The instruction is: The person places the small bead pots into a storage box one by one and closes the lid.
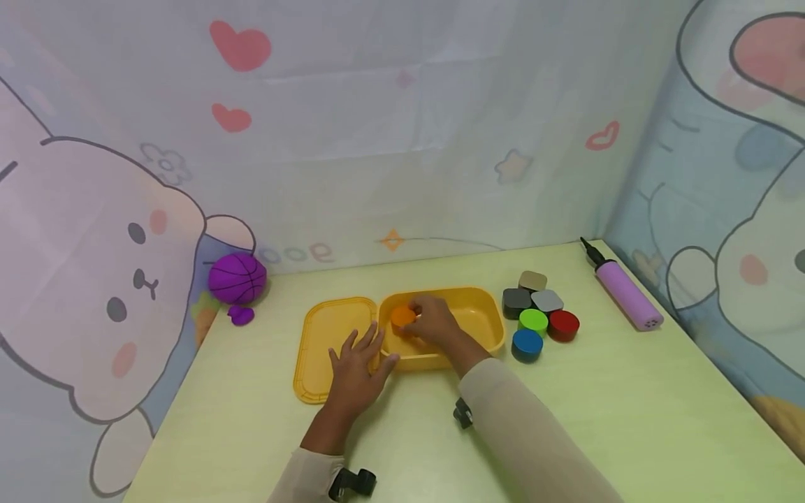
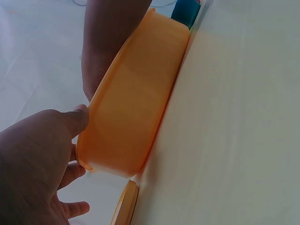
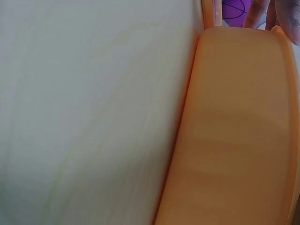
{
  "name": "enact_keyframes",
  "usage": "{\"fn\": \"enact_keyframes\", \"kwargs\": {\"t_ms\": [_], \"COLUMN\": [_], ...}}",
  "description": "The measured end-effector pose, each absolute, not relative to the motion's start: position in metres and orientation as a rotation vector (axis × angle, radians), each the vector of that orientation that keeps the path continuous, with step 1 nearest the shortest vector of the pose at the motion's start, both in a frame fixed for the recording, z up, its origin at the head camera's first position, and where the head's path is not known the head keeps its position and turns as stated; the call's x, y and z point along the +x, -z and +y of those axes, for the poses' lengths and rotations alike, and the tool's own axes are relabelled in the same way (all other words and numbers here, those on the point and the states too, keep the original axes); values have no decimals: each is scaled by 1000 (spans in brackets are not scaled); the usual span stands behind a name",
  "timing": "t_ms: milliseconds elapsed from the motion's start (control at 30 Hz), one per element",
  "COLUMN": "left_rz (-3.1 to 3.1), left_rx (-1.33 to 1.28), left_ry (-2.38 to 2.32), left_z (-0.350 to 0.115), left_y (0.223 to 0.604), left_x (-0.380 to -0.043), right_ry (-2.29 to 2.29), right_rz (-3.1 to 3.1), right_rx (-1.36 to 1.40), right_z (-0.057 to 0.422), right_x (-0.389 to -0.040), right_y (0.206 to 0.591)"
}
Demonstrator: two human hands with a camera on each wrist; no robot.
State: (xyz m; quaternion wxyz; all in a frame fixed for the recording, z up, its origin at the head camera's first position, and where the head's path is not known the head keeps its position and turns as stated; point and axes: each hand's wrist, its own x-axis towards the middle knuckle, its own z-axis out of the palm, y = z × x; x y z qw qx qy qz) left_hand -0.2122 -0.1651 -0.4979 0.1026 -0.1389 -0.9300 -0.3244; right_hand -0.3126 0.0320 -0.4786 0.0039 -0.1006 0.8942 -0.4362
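In the head view my right hand [image 1: 435, 322] reaches into a yellow plastic box [image 1: 468, 300] and pinches an orange round block [image 1: 401, 318] at its left end. The underside of that block is hidden. My left hand [image 1: 356, 376] is at the box's front left corner, fingers spread and fairly straight. From the left wrist view, its thumb [image 2: 80, 118] touches the box's rim, with the other fingers beyond the corner. The yellow lid [image 1: 316, 353] lies flat on the table just left of the box, partly under the left hand. The right wrist view shows mainly the box's outer wall [image 3: 239, 117].
Right of the box stand blue [image 1: 527, 345], green [image 1: 533, 322] and red [image 1: 563, 325] round blocks, beside black [image 1: 517, 302], grey [image 1: 547, 300] and tan [image 1: 532, 281] ones. A purple pump [image 1: 629, 295] lies far right; a purple ball [image 1: 237, 279] and small purple duck [image 1: 241, 315] sit far left.
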Motion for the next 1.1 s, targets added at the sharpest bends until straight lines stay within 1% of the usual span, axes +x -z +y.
{"fn": "enact_keyframes", "kwargs": {"t_ms": [367, 633, 900, 1100], "left_rz": [-2716, -2762, -2761, -2763], "left_rx": [-407, -383, -389, -399], "left_ry": [967, 964, 950, 937], "left_z": [-166, -166, -165, -166], "left_y": [500, 501, 501, 502], "left_x": [-212, -213, -212, -214], "right_ry": [1368, 1392, 1344, 1432], "right_rz": [2768, 2695, 2710, 2671], "right_rx": [-389, -366, -368, -391], "right_z": [30, 34, 48, 64], "right_x": [-314, -316, -310, -303], "right_y": [478, 479, 471, 465]}}
